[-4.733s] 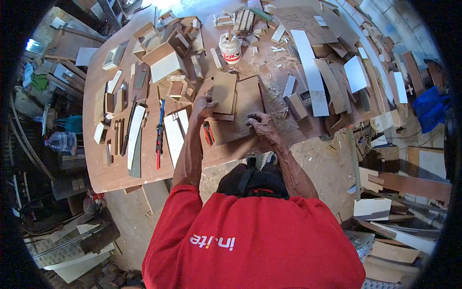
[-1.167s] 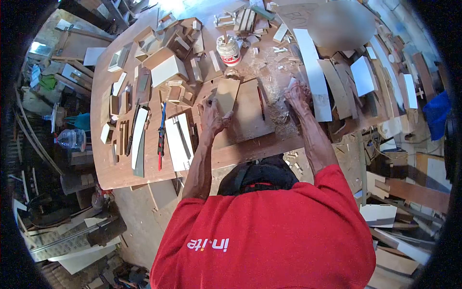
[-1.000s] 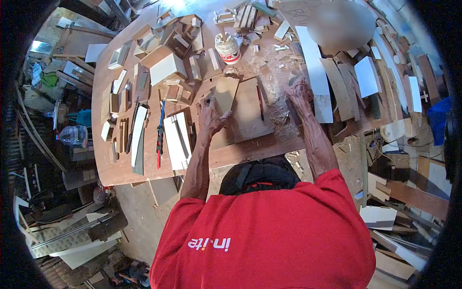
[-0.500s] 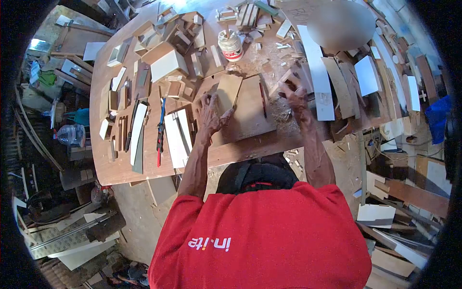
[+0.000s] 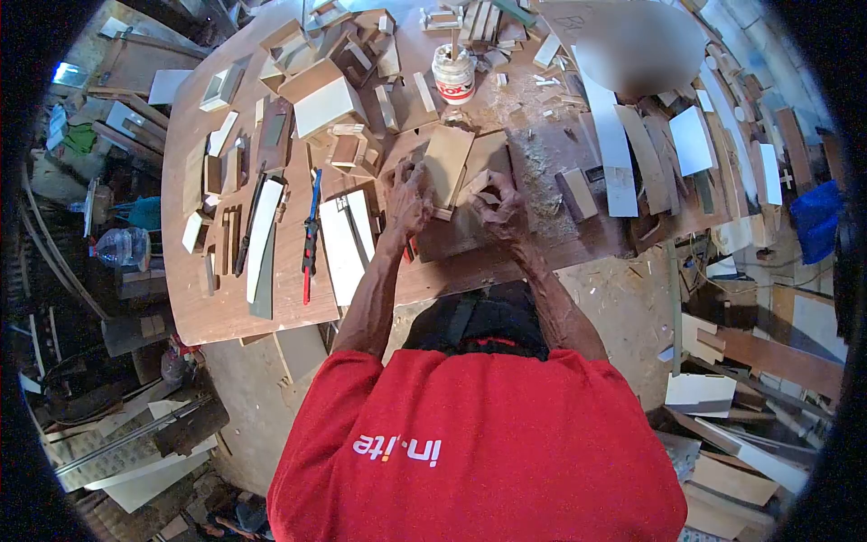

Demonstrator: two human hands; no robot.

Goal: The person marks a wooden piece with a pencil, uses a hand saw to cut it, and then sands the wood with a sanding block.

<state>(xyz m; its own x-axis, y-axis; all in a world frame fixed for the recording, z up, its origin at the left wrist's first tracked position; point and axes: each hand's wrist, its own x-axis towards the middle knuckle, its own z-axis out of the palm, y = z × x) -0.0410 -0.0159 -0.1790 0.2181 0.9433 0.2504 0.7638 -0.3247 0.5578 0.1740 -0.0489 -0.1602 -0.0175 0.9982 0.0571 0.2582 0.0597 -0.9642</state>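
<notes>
A light tan wooden board (image 5: 449,155) lies at an angle on a larger brown panel (image 5: 452,237) at the table's front. My left hand (image 5: 411,200) is at the tan board's left edge, fingers curled; what they hold, if anything, is hidden. Just right of the board, my right hand (image 5: 497,206) is closed, thumb and fingers pinching a small pale wooden piece (image 5: 481,183) above the panel. A two-tone wooden block (image 5: 578,194) rests to the right of my right hand.
A white tub (image 5: 453,77) with a stick in it stands beyond the board. Wooden box pieces (image 5: 325,104) crowd the back left. A blue-and-red tool (image 5: 310,239) and white strips (image 5: 348,244) lie left. Long white boards (image 5: 607,144) lie right, near sawdust.
My right hand has moved left from beside the wooden block to the tan board. My left hand's fingers have drawn in, and the view has shifted slightly.
</notes>
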